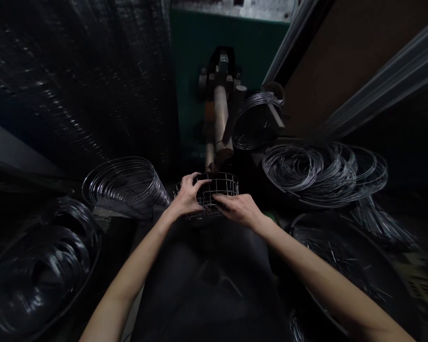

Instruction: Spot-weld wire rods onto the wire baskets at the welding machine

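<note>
A small round wire-mesh basket point(221, 184) sits just below the arm of a green machine point(219, 118). My left hand point(189, 194) is wrapped round the basket's left rim, fingers hooked over the top wire. My right hand point(240, 208) lies against the basket's near side, its fingers pressed onto the mesh. Both forearms reach forward from the bottom of the view.
A stack of wire rings point(126, 185) lies to the left of the basket. More loose wire hoops point(324, 173) pile up to the right, and another bundle point(255, 121) hangs beside the machine arm. Dark bins of wire point(35, 275) stand at both lower sides.
</note>
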`<action>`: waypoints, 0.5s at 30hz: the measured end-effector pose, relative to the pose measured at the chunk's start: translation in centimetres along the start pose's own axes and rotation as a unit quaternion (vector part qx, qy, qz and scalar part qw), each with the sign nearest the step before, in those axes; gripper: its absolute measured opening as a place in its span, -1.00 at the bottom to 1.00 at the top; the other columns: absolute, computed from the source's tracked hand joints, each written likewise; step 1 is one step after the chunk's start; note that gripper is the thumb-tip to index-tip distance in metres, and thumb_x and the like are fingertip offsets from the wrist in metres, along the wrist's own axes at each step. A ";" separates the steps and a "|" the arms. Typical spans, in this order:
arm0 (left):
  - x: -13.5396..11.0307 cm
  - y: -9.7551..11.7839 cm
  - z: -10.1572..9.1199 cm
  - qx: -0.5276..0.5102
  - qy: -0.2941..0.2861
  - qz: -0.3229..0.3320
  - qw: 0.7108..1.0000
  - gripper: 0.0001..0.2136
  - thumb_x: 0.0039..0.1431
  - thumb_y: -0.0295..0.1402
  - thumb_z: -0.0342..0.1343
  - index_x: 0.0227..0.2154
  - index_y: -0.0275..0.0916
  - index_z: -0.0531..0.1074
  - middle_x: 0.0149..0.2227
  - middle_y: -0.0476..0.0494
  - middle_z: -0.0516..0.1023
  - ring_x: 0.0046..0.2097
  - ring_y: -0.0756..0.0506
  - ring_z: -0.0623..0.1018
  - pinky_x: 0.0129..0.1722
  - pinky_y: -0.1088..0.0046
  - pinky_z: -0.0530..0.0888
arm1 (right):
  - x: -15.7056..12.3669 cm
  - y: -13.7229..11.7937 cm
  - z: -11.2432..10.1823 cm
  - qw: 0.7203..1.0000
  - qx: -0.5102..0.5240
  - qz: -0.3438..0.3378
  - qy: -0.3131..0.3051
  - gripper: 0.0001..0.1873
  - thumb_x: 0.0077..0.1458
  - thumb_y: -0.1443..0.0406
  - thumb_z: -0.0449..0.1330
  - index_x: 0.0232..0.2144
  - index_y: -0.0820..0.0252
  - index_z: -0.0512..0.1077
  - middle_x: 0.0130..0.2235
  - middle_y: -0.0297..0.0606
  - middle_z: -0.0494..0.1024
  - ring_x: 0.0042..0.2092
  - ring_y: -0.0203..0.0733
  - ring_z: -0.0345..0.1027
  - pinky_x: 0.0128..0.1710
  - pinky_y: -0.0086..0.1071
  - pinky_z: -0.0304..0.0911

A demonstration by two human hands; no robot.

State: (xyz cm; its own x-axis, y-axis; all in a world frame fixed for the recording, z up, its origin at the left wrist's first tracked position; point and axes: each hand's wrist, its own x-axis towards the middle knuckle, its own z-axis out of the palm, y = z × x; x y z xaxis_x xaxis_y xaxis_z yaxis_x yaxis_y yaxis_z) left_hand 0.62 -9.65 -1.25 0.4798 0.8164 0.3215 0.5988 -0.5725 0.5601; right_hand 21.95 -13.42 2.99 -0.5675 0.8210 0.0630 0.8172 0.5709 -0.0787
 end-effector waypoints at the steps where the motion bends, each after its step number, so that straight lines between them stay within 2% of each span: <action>1: 0.1 -0.1 0.0 -0.001 0.001 -0.003 1.000 -0.14 -0.32 -0.20 0.47 0.13 -0.12 0.25 0.18 -0.29 0.06 0.20 -0.37 0.13 0.19 0.00 0.24 | 0.1 0.2 0.1 1.000 -0.005 -0.004 0.010 -0.64 0.23 0.21 0.03 0.04 0.04 0.42 -0.05 -0.27 0.58 -0.27 -0.16 0.52 -0.51 -0.40 0.17; 10: 1.3 -0.7 -0.4 0.004 0.003 -0.002 1.000 -0.13 -0.32 -0.19 0.47 0.14 -0.08 0.25 0.17 -0.29 0.04 0.21 -0.39 0.11 0.19 -0.05 0.22 | 1.2 1.3 0.0 0.998 0.040 -0.009 0.047 -0.64 0.17 0.23 0.11 0.02 -0.03 0.44 -0.05 -0.30 0.57 -0.32 -0.22 0.51 -0.52 -0.44 0.16; 15: 1.6 -0.9 -0.5 -0.006 0.002 -0.009 1.000 -0.15 -0.31 -0.19 0.46 0.13 -0.07 0.25 0.17 -0.27 0.06 0.22 -0.39 0.11 0.19 -0.04 0.24 | 1.6 1.7 0.1 0.997 0.038 -0.009 0.059 -0.65 0.16 0.21 0.12 0.01 -0.03 0.45 -0.06 -0.30 0.58 -0.25 -0.16 0.52 -0.50 -0.42 0.19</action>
State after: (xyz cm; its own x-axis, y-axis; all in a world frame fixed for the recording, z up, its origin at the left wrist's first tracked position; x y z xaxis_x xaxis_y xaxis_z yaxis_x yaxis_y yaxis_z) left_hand 0.54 -7.78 -0.82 0.4674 0.8264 0.3141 0.5997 -0.5574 0.5742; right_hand 22.40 -11.16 2.84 -0.5626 0.8064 0.1819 0.7943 0.5883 -0.1514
